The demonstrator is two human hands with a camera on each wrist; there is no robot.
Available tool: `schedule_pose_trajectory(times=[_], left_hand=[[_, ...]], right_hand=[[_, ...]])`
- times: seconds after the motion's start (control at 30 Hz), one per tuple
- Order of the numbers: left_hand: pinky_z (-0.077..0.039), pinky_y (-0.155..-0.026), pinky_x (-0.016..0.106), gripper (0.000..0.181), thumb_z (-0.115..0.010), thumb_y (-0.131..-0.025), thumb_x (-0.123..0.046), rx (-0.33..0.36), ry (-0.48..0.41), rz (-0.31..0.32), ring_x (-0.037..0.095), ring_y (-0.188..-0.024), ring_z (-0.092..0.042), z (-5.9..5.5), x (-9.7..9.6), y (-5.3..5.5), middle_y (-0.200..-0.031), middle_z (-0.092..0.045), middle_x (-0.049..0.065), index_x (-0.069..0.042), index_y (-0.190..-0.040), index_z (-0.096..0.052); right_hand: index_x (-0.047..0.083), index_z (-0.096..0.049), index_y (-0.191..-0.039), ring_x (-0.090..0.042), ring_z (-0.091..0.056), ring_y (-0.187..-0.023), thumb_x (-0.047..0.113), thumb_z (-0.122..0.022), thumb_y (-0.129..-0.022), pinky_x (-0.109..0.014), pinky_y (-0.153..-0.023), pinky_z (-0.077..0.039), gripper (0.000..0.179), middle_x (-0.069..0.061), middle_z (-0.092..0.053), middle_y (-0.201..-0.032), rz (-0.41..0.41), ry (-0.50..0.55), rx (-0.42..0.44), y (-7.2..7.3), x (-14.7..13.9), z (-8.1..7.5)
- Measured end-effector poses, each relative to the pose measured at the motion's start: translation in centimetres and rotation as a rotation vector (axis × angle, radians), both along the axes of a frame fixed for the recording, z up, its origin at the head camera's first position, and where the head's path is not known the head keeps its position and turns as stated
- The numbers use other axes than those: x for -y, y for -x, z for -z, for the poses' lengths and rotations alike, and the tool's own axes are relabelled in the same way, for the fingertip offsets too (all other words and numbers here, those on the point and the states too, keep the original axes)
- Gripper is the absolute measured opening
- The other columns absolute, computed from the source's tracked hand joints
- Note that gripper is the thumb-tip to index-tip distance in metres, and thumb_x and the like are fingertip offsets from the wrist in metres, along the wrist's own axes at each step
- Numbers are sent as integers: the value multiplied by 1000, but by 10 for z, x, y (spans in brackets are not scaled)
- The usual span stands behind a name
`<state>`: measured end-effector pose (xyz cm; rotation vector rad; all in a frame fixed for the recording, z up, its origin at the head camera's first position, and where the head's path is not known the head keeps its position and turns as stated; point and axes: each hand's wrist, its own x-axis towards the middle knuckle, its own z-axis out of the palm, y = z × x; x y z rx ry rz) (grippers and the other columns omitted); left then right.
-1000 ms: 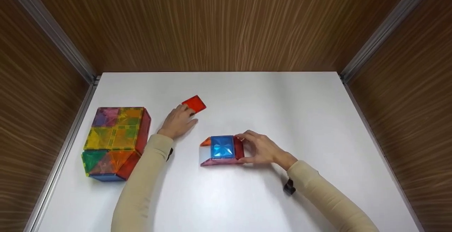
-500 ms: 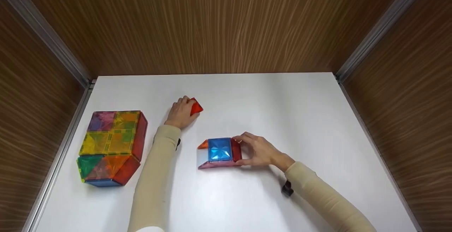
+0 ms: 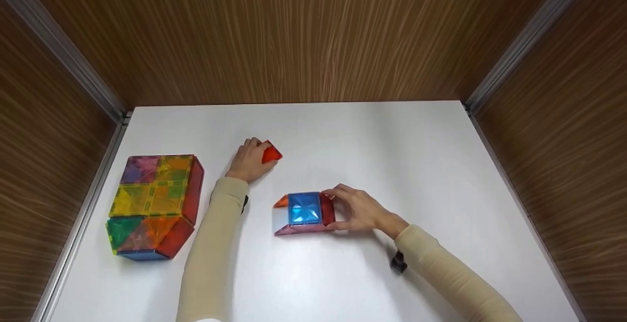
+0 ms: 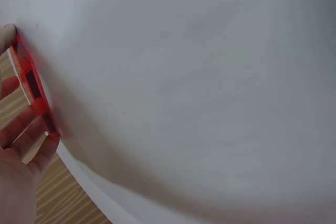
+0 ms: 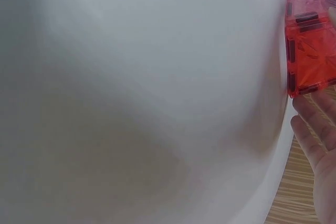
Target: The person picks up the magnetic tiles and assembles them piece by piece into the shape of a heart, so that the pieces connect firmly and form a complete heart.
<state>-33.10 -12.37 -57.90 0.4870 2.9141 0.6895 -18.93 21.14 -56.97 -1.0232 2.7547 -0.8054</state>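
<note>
My left hand [image 3: 250,160] pinches a red translucent magnetic tile [image 3: 272,153] by its edges, and its fingers hide part of it in the head view. The left wrist view shows the same red tile [image 4: 32,83] edge-on, between thumb and fingers. Nearer the front, my right hand [image 3: 361,210] holds the right end of a small block built of magnetic tiles [image 3: 304,209], thumb on the near side and fingers on the far side. This block has a blue top, a red right end, a pink near side and an orange piece at the far left; its left end gapes.
A larger structure of multicoloured magnetic tiles [image 3: 149,199] stands at the left of the white table [image 3: 392,155], beside the left forearm. Wood-grain walls [image 3: 294,37] enclose the back and both sides.
My left hand has moved onto the red tile and taken hold of it, then shifted slightly toward the front. My right hand has stayed on the small block.
</note>
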Motion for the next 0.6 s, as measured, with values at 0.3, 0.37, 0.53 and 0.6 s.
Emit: schedule_pose_trajectory(times=[0.3,0.37,0.53,0.6], left_hand=[[-53,-114,51,58,-77,-94,-43,-34,-193,-36,33,-134,-51,-9,0,-35,-140,-55,13,-15,-143,-62],[-54,-112,52,59,-79,-93,-41,-37,-229,-38,32,-136,-51,-13,-1,-45,-142,-54,11,-16,-144,-61],[-56,-108,51,60,-81,-93,-39,-59,-278,-24,32,-139,-51,-21,0,-74,-147,-52,10,-17,-145,-61],[-57,-107,51,59,-81,-92,-39,-80,-291,-12,33,-139,-52,-23,2,-84,-147,-53,11,-17,-145,-62]], right_hand=[[20,-58,-147,-21,-71,-113,61,-82,-82,-46,-101,-60,80,-4,-69,-124,12,8,-5,0,-1,-1],[19,-58,-147,-22,-71,-113,62,-82,-82,-46,-102,-60,81,-5,-69,-124,15,5,3,-1,-2,-1],[19,-58,-148,-22,-71,-115,64,-81,-82,-46,-104,-59,82,-5,-68,-126,20,-2,25,-2,-1,0],[20,-58,-148,-22,-71,-115,65,-81,-82,-46,-104,-59,83,-4,-69,-126,20,-2,25,-1,0,0]])
